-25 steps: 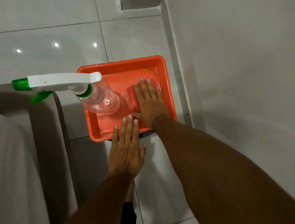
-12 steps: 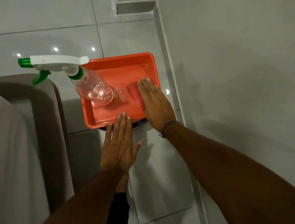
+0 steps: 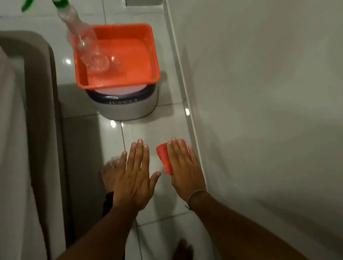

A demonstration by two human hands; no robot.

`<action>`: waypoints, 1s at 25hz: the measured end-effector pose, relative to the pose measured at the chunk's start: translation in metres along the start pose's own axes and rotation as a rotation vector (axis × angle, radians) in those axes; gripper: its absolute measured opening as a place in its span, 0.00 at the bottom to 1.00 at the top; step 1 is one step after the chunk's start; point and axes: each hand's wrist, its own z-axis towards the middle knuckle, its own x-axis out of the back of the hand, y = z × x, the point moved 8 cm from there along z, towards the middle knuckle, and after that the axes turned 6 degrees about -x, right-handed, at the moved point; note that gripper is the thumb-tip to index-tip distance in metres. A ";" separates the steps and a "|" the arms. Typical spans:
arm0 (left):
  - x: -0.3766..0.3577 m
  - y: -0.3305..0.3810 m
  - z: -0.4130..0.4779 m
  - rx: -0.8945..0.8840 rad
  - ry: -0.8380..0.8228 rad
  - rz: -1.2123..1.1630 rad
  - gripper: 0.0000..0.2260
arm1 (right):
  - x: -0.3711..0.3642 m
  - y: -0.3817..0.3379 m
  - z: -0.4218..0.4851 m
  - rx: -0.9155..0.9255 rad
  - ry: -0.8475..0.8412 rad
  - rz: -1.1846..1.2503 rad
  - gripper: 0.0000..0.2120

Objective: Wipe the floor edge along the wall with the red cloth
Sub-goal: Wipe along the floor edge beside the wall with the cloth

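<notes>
The folded red cloth (image 3: 163, 157) lies under my right hand (image 3: 185, 168), which rests flat on it with fingers extended, close to the floor edge (image 3: 190, 119) where the tiles meet the white wall. Whether the cloth touches the floor I cannot tell. My left hand (image 3: 134, 178) hovers flat beside it, fingers spread, holding nothing. Most of the cloth is hidden under my right palm; only its left edge and top corner show.
An orange tray (image 3: 153, 45) sits on a grey round stool (image 3: 126, 109) ahead, with a clear spray bottle (image 3: 81, 37) standing in it. A beige sofa edge (image 3: 44, 98) bounds the left. My bare feet (image 3: 111, 172) stand on the tiles.
My right hand took the red cloth out of the orange tray and brought it down near the floor by the wall. My left hand followed down and the view moved back from the tray.
</notes>
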 end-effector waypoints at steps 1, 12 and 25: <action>-0.016 0.012 -0.020 0.008 -0.008 0.002 0.39 | -0.018 0.000 -0.023 -0.001 -0.027 -0.008 0.43; -0.216 0.072 -0.128 -0.034 -0.121 -0.095 0.40 | -0.219 0.035 -0.156 -0.017 -0.174 -0.035 0.45; -0.402 0.045 -0.005 -0.098 -0.001 -0.098 0.39 | -0.366 0.102 -0.014 -0.001 0.101 -0.199 0.41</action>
